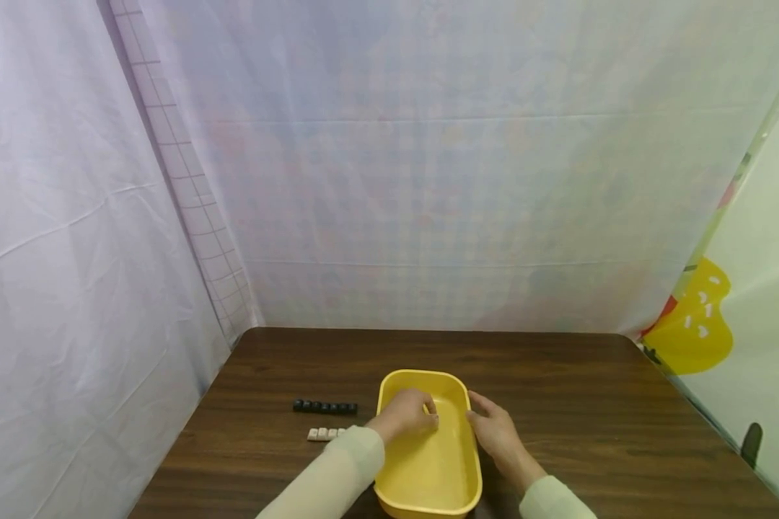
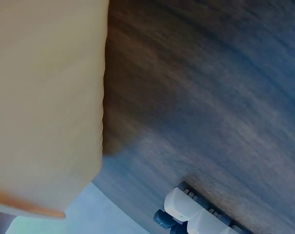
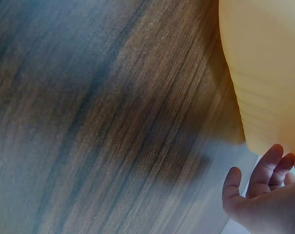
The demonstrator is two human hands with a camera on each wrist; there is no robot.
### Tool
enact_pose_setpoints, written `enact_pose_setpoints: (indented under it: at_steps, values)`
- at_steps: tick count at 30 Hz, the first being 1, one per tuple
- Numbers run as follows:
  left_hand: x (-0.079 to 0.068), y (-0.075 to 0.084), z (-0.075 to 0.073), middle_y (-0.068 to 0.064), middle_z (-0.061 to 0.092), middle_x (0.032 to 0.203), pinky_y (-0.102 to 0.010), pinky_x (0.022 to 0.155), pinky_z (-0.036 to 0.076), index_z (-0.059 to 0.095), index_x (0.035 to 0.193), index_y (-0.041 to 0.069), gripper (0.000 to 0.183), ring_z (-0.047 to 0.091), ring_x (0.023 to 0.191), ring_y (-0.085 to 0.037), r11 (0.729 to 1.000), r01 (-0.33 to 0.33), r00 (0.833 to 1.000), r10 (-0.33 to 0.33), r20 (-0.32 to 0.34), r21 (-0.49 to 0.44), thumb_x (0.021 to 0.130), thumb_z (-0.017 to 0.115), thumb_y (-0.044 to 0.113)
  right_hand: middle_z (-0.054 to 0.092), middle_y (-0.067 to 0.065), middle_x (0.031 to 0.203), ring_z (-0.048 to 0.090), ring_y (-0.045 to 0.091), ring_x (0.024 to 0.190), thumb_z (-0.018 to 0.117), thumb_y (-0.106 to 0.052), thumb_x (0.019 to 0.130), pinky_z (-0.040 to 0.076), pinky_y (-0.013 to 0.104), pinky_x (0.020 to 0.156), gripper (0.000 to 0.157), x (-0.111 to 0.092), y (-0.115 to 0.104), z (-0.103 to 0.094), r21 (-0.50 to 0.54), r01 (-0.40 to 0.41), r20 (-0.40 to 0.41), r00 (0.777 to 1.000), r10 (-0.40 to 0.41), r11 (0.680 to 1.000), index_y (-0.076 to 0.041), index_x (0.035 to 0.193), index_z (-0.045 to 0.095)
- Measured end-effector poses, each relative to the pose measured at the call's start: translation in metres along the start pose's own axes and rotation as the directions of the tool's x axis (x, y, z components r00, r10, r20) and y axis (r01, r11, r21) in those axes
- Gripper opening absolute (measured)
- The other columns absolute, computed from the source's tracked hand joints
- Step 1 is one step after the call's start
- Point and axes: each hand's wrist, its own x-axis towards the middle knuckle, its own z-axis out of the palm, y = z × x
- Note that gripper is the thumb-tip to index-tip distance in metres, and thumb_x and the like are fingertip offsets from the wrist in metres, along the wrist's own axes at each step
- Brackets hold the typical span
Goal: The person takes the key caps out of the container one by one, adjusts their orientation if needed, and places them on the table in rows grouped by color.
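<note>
A yellow plastic bin (image 1: 451, 468) stands on the table, its long side running away from me. My left hand (image 1: 407, 414) reaches over its left rim, with the fingers bent down inside. Whether those fingertips pinch anything small is too unclear to tell. On the bin's right side, my right hand (image 1: 498, 436) touches the outer wall near the rim with loosely extended fingers. In the right wrist view its fingers (image 3: 265, 170) lie by the lower part of the bin (image 3: 264, 73). The left wrist view shows the bin's wall (image 2: 45, 97) but no left fingers.
Left of the bin lies a row of black keycaps (image 1: 325, 407). Nearer me is a row of white keycaps (image 1: 323, 434), partly covered by the left sleeve (image 1: 357, 454). The dark wooden table (image 1: 578, 404) backs onto a pale curtain (image 1: 428, 180).
</note>
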Motion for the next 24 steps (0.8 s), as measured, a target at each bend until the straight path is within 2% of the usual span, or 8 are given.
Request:
enact_pose_setpoints:
  at_steps: [5, 10, 13, 19, 24]
  values:
    - [0.0, 0.002, -0.004, 0.001, 0.058, 0.068, -0.024, 0.05, 0.045, 0.065, 0.089, 0.006, 0.005, 0.055, 0.052, -0.013, 0.987, -0.009, 1.0, 0.011, 0.013, -0.162, 0.092, 0.068, 0.008, 0.043, 0.035, 0.143, 0.046, 0.045, 0.126, 0.05, -0.004, 0.097, 0.034, 0.059, 0.107, 0.048, 0.0, 0.0, 0.0, -0.007, 0.004, 0.0, 1.0, -0.004, 1.0, 0.008, 0.143, 0.045]
    - [-0.002, 0.006, -0.009, -0.002, 0.062, 0.068, -0.025, 0.049, 0.046, 0.064, 0.092, 0.005, 0.008, 0.059, 0.052, -0.016, 0.963, -0.001, 1.0, 0.002, 0.005, -0.271, 0.088, 0.071, 0.001, 0.04, 0.035, 0.144, 0.04, 0.047, 0.132, 0.05, -0.004, 0.097, 0.03, 0.059, 0.108, 0.048, 0.001, -0.001, 0.0, -0.009, 0.002, 0.004, 1.0, -0.002, 1.0, 0.008, 0.143, 0.045]
    - [-0.004, 0.008, -0.011, -0.004, 0.064, 0.069, -0.024, 0.049, 0.047, 0.065, 0.091, 0.004, 0.01, 0.061, 0.053, -0.019, 0.955, -0.016, 1.0, 0.015, -0.006, -0.295, 0.086, 0.073, 0.001, 0.041, 0.035, 0.144, 0.039, 0.047, 0.132, 0.05, -0.004, 0.096, 0.031, 0.059, 0.108, 0.048, 0.001, -0.001, 0.0, -0.008, 0.001, 0.003, 1.0, -0.001, 1.0, 0.008, 0.143, 0.045]
    - [-0.007, 0.01, -0.016, -0.012, 0.068, 0.078, -0.025, 0.05, 0.047, 0.067, 0.089, 0.006, 0.007, 0.062, 0.055, -0.022, 0.954, -0.049, 0.998, 0.039, -0.04, -0.297, 0.093, 0.069, 0.011, 0.041, 0.035, 0.143, 0.041, 0.047, 0.131, 0.05, -0.004, 0.096, 0.033, 0.059, 0.107, 0.049, 0.001, 0.0, 0.0, -0.016, 0.002, 0.0, 1.0, -0.002, 1.0, 0.008, 0.143, 0.045]
    - [-0.007, 0.008, -0.02, -0.015, 0.068, 0.079, -0.025, 0.05, 0.047, 0.069, 0.092, 0.005, 0.006, 0.064, 0.058, -0.027, 0.956, -0.07, 0.997, 0.054, -0.063, -0.285, 0.093, 0.069, 0.01, 0.041, 0.036, 0.143, 0.042, 0.047, 0.13, 0.05, -0.005, 0.097, 0.034, 0.059, 0.107, 0.049, 0.0, -0.001, 0.0, -0.019, -0.008, 0.004, 1.0, 0.008, 1.0, 0.008, 0.143, 0.044]
